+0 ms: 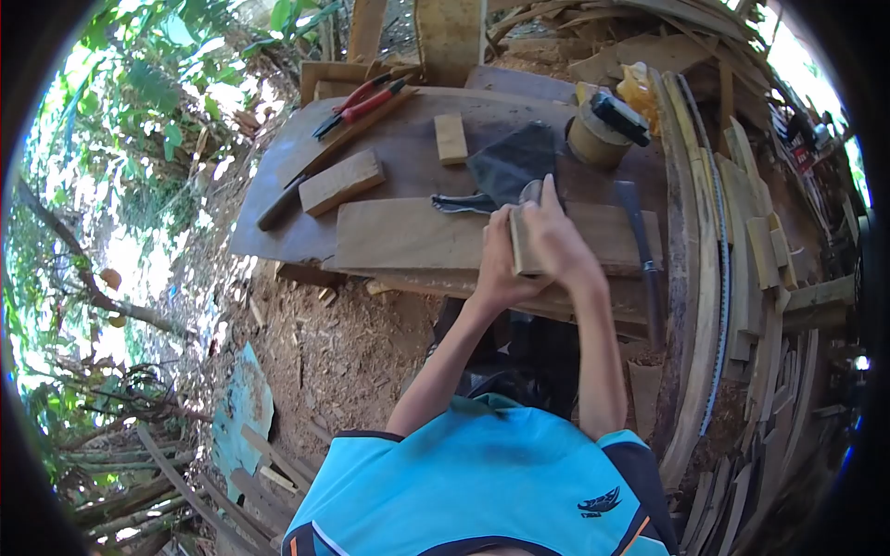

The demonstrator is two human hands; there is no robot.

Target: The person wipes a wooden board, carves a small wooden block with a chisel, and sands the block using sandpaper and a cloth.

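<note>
My left hand (pixel 499 264) is wrapped around a small wooden block (pixel 525 248), held upright above the near edge of the bench. My right hand (pixel 556 243) presses against the block's right side and top, slightly blurred, its index finger pointing forward. A small greyish piece (pixel 531 192) shows at its fingertips; its kind is unclear. Just beyond the hands lies a dark sheet (pixel 519 159), like sandpaper or cloth, with a curled dark strip (pixel 464 202) beside it. Under my hands, a wide plank (pixel 408 232) runs along the bench.
On the bench (pixel 269 208) are two loose wooden blocks (pixel 341 183), red-handled pliers (pixel 362 104), a dark-handled tool (pixel 283 204) and a round container (pixel 598 137) with a black object on top. A hammer-like tool (pixel 640 232) lies right. Long strips (pixel 695 259) stand beyond it.
</note>
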